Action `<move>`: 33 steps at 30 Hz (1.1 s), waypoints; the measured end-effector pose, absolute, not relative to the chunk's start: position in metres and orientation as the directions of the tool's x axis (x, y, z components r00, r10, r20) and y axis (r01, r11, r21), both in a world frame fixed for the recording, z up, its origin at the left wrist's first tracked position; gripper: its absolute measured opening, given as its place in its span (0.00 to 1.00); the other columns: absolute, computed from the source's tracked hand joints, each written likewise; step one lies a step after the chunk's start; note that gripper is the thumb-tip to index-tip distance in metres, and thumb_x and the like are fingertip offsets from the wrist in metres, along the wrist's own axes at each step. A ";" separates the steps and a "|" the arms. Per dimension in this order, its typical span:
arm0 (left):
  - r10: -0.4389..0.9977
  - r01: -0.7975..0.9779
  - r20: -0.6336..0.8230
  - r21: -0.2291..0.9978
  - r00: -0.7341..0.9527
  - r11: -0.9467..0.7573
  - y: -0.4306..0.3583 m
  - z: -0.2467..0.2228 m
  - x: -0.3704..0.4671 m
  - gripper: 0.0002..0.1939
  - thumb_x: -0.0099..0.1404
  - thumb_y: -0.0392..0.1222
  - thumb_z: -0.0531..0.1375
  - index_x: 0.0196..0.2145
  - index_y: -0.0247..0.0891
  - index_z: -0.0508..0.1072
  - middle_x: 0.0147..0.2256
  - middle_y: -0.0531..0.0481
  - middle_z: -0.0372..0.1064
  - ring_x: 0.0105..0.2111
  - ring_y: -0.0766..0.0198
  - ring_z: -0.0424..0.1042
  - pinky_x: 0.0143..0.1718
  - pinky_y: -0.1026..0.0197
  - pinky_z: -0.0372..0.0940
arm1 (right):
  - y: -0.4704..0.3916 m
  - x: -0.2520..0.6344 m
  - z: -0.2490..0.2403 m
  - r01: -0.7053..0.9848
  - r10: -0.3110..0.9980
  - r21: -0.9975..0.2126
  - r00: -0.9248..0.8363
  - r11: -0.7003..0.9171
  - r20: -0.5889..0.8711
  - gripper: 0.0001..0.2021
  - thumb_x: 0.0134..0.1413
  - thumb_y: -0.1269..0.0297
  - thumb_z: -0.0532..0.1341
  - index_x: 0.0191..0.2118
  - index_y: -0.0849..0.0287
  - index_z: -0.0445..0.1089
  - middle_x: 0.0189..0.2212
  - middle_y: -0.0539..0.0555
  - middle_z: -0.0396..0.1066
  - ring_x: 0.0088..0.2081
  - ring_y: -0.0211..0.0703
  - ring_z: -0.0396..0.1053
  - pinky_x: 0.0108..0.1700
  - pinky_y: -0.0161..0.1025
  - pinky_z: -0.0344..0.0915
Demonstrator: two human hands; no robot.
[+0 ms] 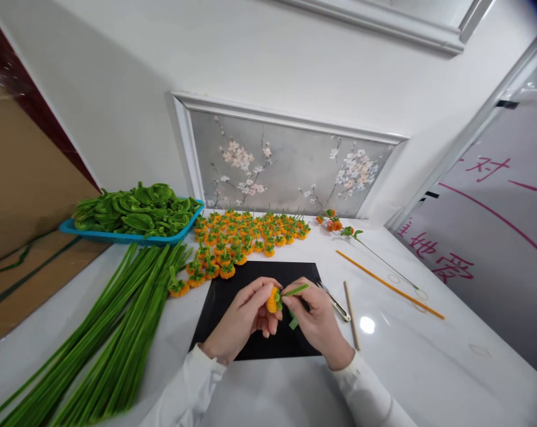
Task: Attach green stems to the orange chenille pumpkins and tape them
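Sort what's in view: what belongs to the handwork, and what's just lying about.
Belongs, judging by the hands and matching colours:
orange-and-green piece in the left hand
green strip at the right hand's fingertips
clustered orange pieces
green stems
green leaf-like pieces in the blue tray

Probably just lying about:
orange strip
thin stick

Part of the orange piece (272, 300) is hidden by the left hand (244, 311). The black mat (259, 273) is partly covered by it and the right hand (319, 317). Green stems (134, 332) are cut off at the bottom edge, red writing (456, 267) at the right.
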State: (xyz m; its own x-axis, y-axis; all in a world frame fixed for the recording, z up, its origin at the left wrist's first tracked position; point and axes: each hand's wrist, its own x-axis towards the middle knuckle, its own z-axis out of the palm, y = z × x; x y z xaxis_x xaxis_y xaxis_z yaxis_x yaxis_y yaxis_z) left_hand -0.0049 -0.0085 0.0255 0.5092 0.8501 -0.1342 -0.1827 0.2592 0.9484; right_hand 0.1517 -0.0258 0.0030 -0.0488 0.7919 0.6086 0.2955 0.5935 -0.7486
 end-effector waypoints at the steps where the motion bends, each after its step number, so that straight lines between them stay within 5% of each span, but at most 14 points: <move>1: 0.837 -0.172 -0.150 0.945 0.526 0.278 -0.009 0.025 -0.005 0.18 0.66 0.52 0.51 0.45 0.36 0.65 0.21 0.54 0.67 0.16 0.71 0.64 0.16 0.71 0.55 | -0.026 0.151 0.003 0.293 0.790 -0.748 -0.049 0.596 0.611 0.07 0.58 0.68 0.57 0.31 0.58 0.71 0.28 0.52 0.69 0.30 0.40 0.68 0.32 0.38 0.66; 4: 0.827 -0.129 -0.139 0.961 0.544 0.246 -0.009 0.023 -0.005 0.20 0.67 0.54 0.48 0.47 0.37 0.63 0.24 0.53 0.67 0.17 0.70 0.66 0.17 0.70 0.59 | -0.026 0.150 0.000 0.296 0.803 -0.765 -0.012 0.571 0.595 0.08 0.58 0.66 0.57 0.29 0.58 0.70 0.26 0.52 0.69 0.27 0.39 0.66 0.30 0.37 0.64; 6: 0.863 -0.108 -0.028 0.990 0.504 0.095 -0.010 0.024 -0.005 0.18 0.64 0.51 0.55 0.48 0.40 0.63 0.34 0.49 0.69 0.29 0.66 0.71 0.28 0.65 0.67 | -0.025 0.149 -0.003 0.287 0.819 -0.791 0.033 0.540 0.572 0.09 0.59 0.65 0.57 0.28 0.59 0.69 0.26 0.51 0.69 0.27 0.38 0.65 0.28 0.37 0.63; 9: 0.883 -0.018 0.171 0.983 0.438 -0.181 -0.011 0.024 -0.005 0.24 0.55 0.38 0.65 0.49 0.43 0.63 0.46 0.47 0.65 0.45 0.60 0.68 0.46 0.59 0.67 | -0.023 0.149 -0.007 0.267 0.835 -0.820 0.087 0.507 0.544 0.09 0.58 0.62 0.58 0.29 0.59 0.68 0.24 0.50 0.67 0.25 0.37 0.63 0.27 0.35 0.62; 14: 0.866 0.037 0.294 0.941 0.405 -0.337 -0.010 0.023 -0.004 0.11 0.60 0.37 0.59 0.42 0.40 0.69 0.43 0.48 0.66 0.43 0.60 0.68 0.44 0.60 0.66 | -0.023 0.150 -0.009 0.250 0.851 -0.837 0.084 0.486 0.519 0.09 0.58 0.62 0.58 0.30 0.59 0.69 0.25 0.50 0.67 0.26 0.37 0.63 0.27 0.35 0.62; 24: 0.890 -0.084 0.043 0.996 0.454 -0.005 -0.009 0.028 -0.006 0.12 0.64 0.45 0.58 0.43 0.36 0.68 0.28 0.53 0.68 0.28 0.67 0.69 0.31 0.64 0.67 | -0.024 0.152 0.000 0.221 0.821 -0.799 -0.013 0.559 0.570 0.07 0.59 0.68 0.57 0.31 0.58 0.70 0.29 0.51 0.68 0.30 0.38 0.66 0.31 0.37 0.63; 33: 0.858 -0.179 -0.146 0.948 0.492 0.263 -0.009 0.027 -0.004 0.13 0.66 0.52 0.52 0.39 0.39 0.63 0.19 0.56 0.66 0.13 0.73 0.61 0.13 0.73 0.52 | -0.024 0.150 0.000 0.242 0.801 -0.771 -0.054 0.589 0.596 0.07 0.59 0.68 0.57 0.31 0.57 0.70 0.29 0.52 0.69 0.32 0.40 0.68 0.35 0.39 0.65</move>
